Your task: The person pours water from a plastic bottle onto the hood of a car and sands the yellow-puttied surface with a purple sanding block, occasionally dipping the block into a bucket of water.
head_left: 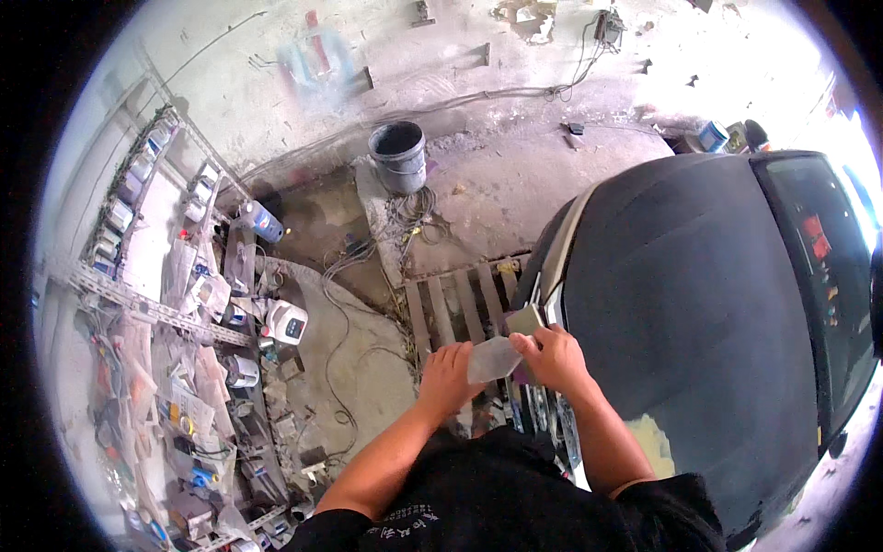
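- Head view: my left hand [448, 373] and my right hand [555, 357] both hold a small grey sheet [494, 360], probably sandpaper or abrasive pad, just off the front corner of the dark car hood [699, 304].
- My left fingers curl under the sheet's left edge; my right thumb and fingers pinch its right edge. A second, darker grey piece [526, 320] shows just above my right hand, touching it; I cannot tell whether I grip it too.
- Risk, as I judge it: the sheet is thin and held only at its edges, so a loose pinch could let it drop into the slatted wooden pallet [457, 308] below, between the boards.
- Another risk: my hands sit right at the hood's edge by the headlight [555, 304]; a slip could drag grit across the paint where I do not want it.
- Loose cables [368, 267] trail over the concrete floor [515, 184] beside the pallet, a tripping hazard if I step left.
- Containers: a grey bucket [398, 155] stands well apart near the wall, its inside dark; I cannot tell what it holds.
- A blue-labelled jug [263, 221] stands by the end of the metal shelving [156, 276], contents unseen.
- The shelves carry small boxes and bagged parts, too small to name.
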`<state>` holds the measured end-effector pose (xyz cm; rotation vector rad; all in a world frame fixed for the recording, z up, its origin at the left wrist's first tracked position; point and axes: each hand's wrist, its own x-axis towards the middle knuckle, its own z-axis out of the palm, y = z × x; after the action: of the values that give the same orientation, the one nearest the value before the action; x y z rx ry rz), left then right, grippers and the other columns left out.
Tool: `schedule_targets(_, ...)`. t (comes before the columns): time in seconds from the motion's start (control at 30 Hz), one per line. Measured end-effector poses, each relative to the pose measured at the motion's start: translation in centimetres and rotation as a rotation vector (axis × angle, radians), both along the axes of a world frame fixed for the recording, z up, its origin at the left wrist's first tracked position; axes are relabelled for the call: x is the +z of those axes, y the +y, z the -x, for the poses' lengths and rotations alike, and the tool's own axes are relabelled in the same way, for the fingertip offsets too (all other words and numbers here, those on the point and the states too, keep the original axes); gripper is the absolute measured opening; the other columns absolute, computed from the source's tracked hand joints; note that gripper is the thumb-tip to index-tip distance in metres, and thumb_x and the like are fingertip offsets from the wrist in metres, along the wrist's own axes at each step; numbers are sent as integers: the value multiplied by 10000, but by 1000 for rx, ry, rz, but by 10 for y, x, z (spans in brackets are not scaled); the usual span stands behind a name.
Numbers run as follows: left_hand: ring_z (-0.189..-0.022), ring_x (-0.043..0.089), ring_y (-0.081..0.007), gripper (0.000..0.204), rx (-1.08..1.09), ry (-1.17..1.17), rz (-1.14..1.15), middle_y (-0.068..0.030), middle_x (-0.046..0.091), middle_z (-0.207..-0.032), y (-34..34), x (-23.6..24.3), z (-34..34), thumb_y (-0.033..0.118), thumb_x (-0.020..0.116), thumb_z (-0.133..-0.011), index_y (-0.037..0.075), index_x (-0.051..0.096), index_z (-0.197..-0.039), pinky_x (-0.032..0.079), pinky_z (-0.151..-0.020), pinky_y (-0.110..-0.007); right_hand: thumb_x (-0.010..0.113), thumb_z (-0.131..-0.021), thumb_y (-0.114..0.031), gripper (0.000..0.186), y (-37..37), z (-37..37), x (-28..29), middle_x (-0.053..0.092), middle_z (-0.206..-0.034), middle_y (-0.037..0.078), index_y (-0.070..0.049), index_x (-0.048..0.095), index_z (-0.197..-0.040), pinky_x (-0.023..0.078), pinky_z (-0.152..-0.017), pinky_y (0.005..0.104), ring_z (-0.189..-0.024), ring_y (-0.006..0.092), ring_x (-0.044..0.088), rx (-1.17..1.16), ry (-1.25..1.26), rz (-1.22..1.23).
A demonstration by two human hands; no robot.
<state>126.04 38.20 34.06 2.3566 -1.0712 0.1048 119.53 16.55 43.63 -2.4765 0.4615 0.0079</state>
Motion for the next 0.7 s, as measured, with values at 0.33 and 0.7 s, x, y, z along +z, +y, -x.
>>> schedule_targets(0.33, -1133, 586, -387, 679, -252, 604, -36, -179, 612, -1212, -23, 9, -196, 254, 850, -656, 24, 557, -1225, 463, -979, -447, 635, -917, -443, 468, -5, -145, -18, 581, -1111, 317, 20, 597, -974, 555, -679, 527, -814, 476, 654, 112, -176, 228)
schedule_targets(0.7, -1228, 528, -378, 881, -720, 829, -330, -207, 572, -1279, -60, -3, -437, 285, 866, -655, 45, 473, -1406, 424, -1055, -427, 790, -789, -363, 466, -43, -304, 15, 449, -1387, 241, -134, 666, -1176, 511, -938, 462, -1105, 410, 599, 397, -68, 286)
